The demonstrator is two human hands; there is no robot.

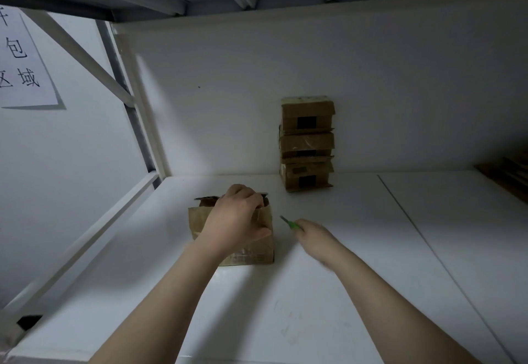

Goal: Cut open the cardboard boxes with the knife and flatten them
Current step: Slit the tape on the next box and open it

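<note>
A small brown cardboard box stands on the white shelf surface, its top flaps partly open. My left hand lies over the box's top, fingers curled over its far edge and thumb against its right side. Just right of the box, my right hand grips a green-handled knife; the short blade points up and left toward the box, a small gap away. The right hand is motion-blurred.
A stack of three taped cardboard boxes stands against the back wall. Flat brown cardboard pieces lie at the far right. The white shelf frame runs along the left, with a paper sign on the left wall.
</note>
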